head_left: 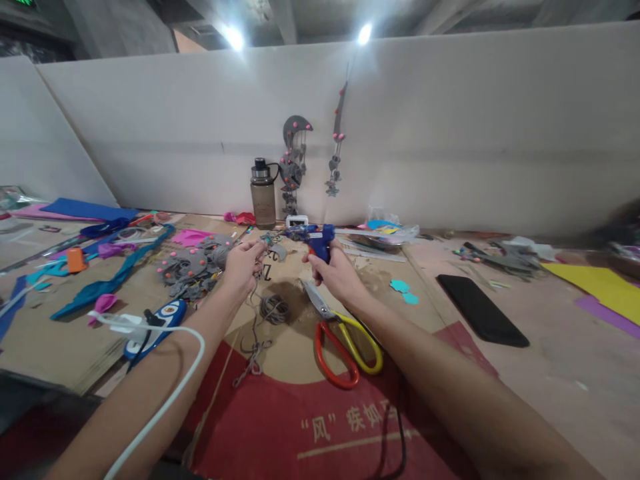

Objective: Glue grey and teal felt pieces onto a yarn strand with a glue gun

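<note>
My right hand point(337, 272) is wrapped round the grip of a blue glue gun point(324, 239), whose nozzle points left. Just left of that nozzle, my left hand point(243, 263) pinches a grey yarn strand point(254, 288) between closed fingertips. The small parts at those fingertips are too blurred to tell apart. Below the hands lies a wound bundle of grey yarn point(275, 309), with loose ends trailing toward me. Scissors point(326, 313) with one red and one yellow handle rest under my right wrist. Beside my left hand is a pile of grey felt pieces point(186, 270) with pink dots.
A water bottle point(263, 200) stands against the white panel point(450, 120), where grey moon-shaped hangings point(295, 128) hang. A black phone point(481, 310) lies right. A white cable point(193, 363) crosses my left forearm. Teal cloth point(117, 277) and a power strip point(160, 327) lie left.
</note>
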`<action>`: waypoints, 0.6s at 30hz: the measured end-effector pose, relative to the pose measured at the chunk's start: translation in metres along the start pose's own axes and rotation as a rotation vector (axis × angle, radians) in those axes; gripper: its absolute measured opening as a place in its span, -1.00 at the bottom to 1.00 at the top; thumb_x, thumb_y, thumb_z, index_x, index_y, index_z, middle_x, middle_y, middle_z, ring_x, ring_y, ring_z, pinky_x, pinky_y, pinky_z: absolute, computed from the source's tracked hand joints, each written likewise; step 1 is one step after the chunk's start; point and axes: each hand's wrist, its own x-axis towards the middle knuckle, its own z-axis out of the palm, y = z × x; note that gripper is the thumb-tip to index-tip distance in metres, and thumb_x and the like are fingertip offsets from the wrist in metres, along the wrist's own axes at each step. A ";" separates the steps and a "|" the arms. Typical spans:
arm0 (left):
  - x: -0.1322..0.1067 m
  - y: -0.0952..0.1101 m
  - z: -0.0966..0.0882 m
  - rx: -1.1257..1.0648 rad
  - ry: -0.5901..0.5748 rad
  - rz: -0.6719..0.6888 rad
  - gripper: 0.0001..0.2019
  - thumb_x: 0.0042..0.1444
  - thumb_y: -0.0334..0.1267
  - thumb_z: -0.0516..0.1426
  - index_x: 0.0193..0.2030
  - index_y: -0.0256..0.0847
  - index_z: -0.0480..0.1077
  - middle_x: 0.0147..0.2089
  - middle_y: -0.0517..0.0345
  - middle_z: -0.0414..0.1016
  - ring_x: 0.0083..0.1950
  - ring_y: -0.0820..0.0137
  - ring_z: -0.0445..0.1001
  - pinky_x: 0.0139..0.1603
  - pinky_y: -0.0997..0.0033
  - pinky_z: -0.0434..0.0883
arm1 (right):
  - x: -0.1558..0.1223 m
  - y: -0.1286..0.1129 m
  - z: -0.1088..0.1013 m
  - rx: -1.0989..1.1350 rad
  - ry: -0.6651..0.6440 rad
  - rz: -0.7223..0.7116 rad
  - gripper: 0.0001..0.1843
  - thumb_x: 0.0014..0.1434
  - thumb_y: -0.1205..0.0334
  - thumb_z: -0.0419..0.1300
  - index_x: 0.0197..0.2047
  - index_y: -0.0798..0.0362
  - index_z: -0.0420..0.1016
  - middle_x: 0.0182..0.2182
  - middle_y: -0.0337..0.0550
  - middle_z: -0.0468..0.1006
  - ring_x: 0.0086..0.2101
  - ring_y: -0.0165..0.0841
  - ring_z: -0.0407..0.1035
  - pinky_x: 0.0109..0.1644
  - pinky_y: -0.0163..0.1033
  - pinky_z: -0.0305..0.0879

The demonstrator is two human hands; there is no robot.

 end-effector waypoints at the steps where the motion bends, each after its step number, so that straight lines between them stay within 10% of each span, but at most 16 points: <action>1: 0.000 0.000 0.000 0.003 -0.005 0.007 -0.75 -0.31 -0.29 0.31 -0.51 -0.30 0.34 -0.57 0.29 0.28 -0.64 0.67 0.07 -0.72 0.63 -0.17 | 0.004 0.005 -0.003 0.013 0.002 0.069 -0.75 0.13 0.15 0.04 -0.12 0.03 0.21 -0.34 -0.19 0.49 -0.54 -0.44 0.29 -0.44 -0.28 0.29; 8: -0.005 -0.004 0.004 0.179 -0.022 0.151 -0.83 -0.20 -0.24 0.26 -0.49 -0.26 0.38 -0.63 0.34 0.20 -0.64 0.61 0.07 -0.66 0.58 -0.06 | 0.024 0.055 -0.031 -0.431 0.034 0.183 -0.77 -0.03 0.18 0.23 -0.57 0.02 0.25 -0.62 -0.22 0.37 -0.44 -0.28 0.36 -0.25 -0.16 0.28; 13: -0.017 0.000 0.009 0.443 0.021 0.389 -0.89 -0.12 -0.26 0.22 -0.43 -0.23 0.47 -0.54 0.24 0.37 -0.51 0.50 0.24 -0.48 0.52 0.15 | 0.014 0.047 -0.035 -0.581 0.215 0.063 -0.78 -0.02 0.18 0.24 -0.50 0.04 0.25 -0.34 0.03 0.42 -0.13 -0.14 0.31 0.02 -0.01 0.16; 18: -0.030 0.004 0.013 0.612 -0.016 0.574 -0.92 -0.12 -0.31 0.23 -0.41 -0.17 0.52 -0.49 0.20 0.39 -0.48 0.46 0.22 -0.40 0.47 0.16 | 0.004 0.010 0.003 -0.165 0.190 -0.108 -0.77 0.07 0.11 0.14 -0.28 0.03 0.19 -0.29 -0.13 0.38 -0.25 -0.33 0.30 -0.06 -0.13 0.25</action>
